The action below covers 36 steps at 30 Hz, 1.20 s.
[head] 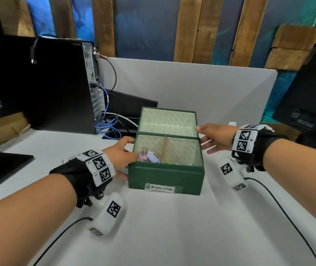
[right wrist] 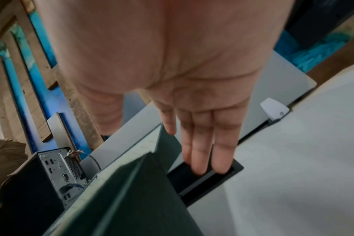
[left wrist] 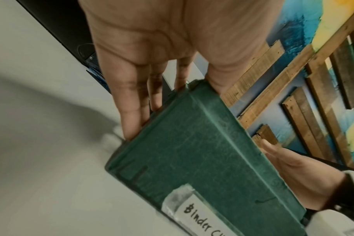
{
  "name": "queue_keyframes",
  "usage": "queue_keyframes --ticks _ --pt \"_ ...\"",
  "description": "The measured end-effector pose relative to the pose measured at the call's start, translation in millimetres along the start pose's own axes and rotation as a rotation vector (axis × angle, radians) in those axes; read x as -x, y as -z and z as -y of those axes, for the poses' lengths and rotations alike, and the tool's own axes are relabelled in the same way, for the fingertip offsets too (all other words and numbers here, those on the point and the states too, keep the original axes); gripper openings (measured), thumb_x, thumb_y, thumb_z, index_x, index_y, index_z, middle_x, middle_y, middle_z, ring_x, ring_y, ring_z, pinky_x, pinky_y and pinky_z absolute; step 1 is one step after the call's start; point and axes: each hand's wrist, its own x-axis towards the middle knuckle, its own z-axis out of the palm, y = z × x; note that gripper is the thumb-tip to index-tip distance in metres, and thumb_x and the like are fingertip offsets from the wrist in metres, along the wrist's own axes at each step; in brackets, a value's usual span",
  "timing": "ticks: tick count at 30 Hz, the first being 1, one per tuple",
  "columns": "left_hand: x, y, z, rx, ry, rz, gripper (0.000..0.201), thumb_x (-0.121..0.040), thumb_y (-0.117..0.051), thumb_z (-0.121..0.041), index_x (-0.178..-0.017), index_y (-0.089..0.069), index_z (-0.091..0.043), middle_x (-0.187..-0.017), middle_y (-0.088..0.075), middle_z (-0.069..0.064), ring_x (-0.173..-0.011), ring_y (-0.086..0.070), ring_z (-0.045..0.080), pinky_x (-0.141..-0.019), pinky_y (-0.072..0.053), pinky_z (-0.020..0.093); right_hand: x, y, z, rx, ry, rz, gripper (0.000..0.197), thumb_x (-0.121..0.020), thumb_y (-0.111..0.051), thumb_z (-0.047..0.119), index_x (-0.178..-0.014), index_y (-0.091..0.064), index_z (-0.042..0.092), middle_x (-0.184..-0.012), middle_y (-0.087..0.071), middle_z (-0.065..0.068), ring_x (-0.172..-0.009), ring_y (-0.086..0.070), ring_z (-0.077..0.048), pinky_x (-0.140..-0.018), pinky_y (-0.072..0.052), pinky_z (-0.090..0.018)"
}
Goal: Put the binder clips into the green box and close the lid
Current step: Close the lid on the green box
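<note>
The green box [head: 164,175] stands open on the white table, and its lid [head: 167,120] leans back behind it. Several pastel binder clips [head: 149,156] lie in its left compartment, beside a thin divider. A label on the front wall reads "Binder Clips" [head: 162,188]. My left hand [head: 120,156] lies flat against the box's left wall [left wrist: 192,151], fingers [left wrist: 131,111] straight, thumb up at the rim. My right hand [head: 214,139] hovers by the lid's right edge with straight fingers [right wrist: 198,143] and holds nothing. The box's right side [right wrist: 131,199] fills the lower right wrist view.
A black computer tower [head: 66,83] with blue cables [head: 109,127] stands at the back left. A grey partition [head: 211,83] runs behind the box. A monitor [head: 307,93] stands at the right and a black base [head: 3,166] at the left. A black cable slot [right wrist: 202,180] is set into the table.
</note>
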Motion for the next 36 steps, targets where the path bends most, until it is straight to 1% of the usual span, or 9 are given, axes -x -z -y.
queue_keyframes --ticks 5,8,11,13,15,17,26,33,36 --pt "16 -4 -1 -0.013 -0.034 0.046 0.043 -0.088 -0.053 -0.002 -0.119 -0.039 -0.027 -0.088 -0.06 0.006 -0.072 -0.062 0.018 -0.05 -0.059 0.034 -4 -1 -5 -0.127 0.076 0.015 0.07 -0.086 -0.053 0.05 -0.143 -0.024 0.022 -0.121 -0.058 -0.013 -0.097 -0.06 -0.027 -0.1 -0.045 -0.05" --pt "20 -5 -1 0.0 -0.028 0.09 0.047 -0.086 -0.059 -0.005 -0.123 -0.039 -0.026 -0.094 -0.06 0.008 -0.078 -0.064 0.02 -0.06 -0.061 0.038 -1 5 -8 -0.138 0.159 -0.052 0.085 -0.078 -0.055 0.057 -0.146 -0.011 0.031 -0.124 -0.059 -0.014 -0.104 -0.062 -0.031 -0.097 -0.047 -0.051" --pt "26 -5 -4 0.03 -0.019 0.104 0.041 -0.089 -0.059 -0.03 -0.125 -0.04 -0.027 -0.106 -0.06 0.007 -0.09 -0.064 0.023 -0.077 -0.057 0.051 5 11 -3 -0.137 0.252 -0.13 0.072 -0.086 -0.045 0.055 -0.146 -0.015 0.029 -0.126 -0.054 -0.012 -0.108 -0.059 -0.033 -0.092 -0.05 -0.048" --pt "30 -3 -7 0.094 0.005 0.101 0.046 -0.089 -0.04 -0.055 -0.125 -0.041 -0.027 -0.115 -0.057 0.008 -0.101 -0.062 0.028 -0.083 -0.054 0.057 12 16 3 -0.123 0.326 -0.19 0.063 -0.09 -0.039 0.053 -0.144 -0.019 0.027 -0.125 -0.046 -0.007 -0.099 -0.059 -0.025 -0.09 -0.051 -0.045" --pt "30 3 -10 0.212 0.003 0.077 0.06 -0.084 -0.021 -0.07 -0.127 -0.04 -0.032 -0.115 -0.056 0.008 -0.103 -0.06 0.031 -0.08 -0.054 0.057 23 19 7 -0.091 0.392 -0.232 0.055 -0.093 -0.035 0.05 -0.143 -0.025 0.028 -0.124 -0.04 -0.001 -0.089 -0.054 -0.014 -0.089 -0.051 -0.042" --pt "30 12 -13 0.319 -0.009 0.023 0.072 -0.082 -0.014 -0.074 -0.134 -0.039 -0.032 -0.114 -0.056 0.011 -0.097 -0.061 0.031 -0.075 -0.054 0.054 36 18 6 -0.009 0.446 -0.26 0.054 -0.091 -0.038 0.05 -0.14 -0.029 0.03 -0.124 -0.041 0.001 -0.1 -0.052 -0.016 -0.089 -0.052 -0.041" --pt "40 10 -32 0.255 -0.031 0.056 0.065 -0.085 -0.03 -0.069 -0.124 -0.056 -0.024 -0.116 -0.058 0.008 -0.09 -0.062 0.025 -0.076 -0.054 0.049 88 -3 -24 0.342 0.656 -0.235 0.072 -0.065 -0.08 0.037 -0.121 -0.035 0.043 -0.126 -0.047 0.007 -0.117 -0.05 -0.011 -0.102 -0.045 -0.034" --pt "37 -2 -34 0.158 -0.001 0.078 0.025 -0.09 -0.054 -0.037 -0.113 -0.052 -0.028 -0.113 -0.058 -0.001 -0.094 -0.059 0.019 -0.081 -0.053 0.049 86 -18 -50 0.524 0.649 -0.209 0.074 -0.068 -0.079 0.038 -0.132 -0.042 0.039 -0.128 -0.036 0.012 -0.127 -0.036 -0.009 -0.112 -0.03 -0.032" --pt "27 -7 -30 0.139 -0.009 0.082 0.028 -0.089 -0.055 -0.038 -0.115 -0.045 -0.034 -0.11 -0.058 -0.002 -0.096 -0.058 0.018 -0.082 -0.052 0.05 77 -18 -51 0.515 0.619 -0.193 0.078 -0.068 -0.078 0.041 -0.135 -0.038 0.042 -0.137 -0.033 0.011 -0.133 -0.03 -0.008 -0.115 -0.026 -0.033"
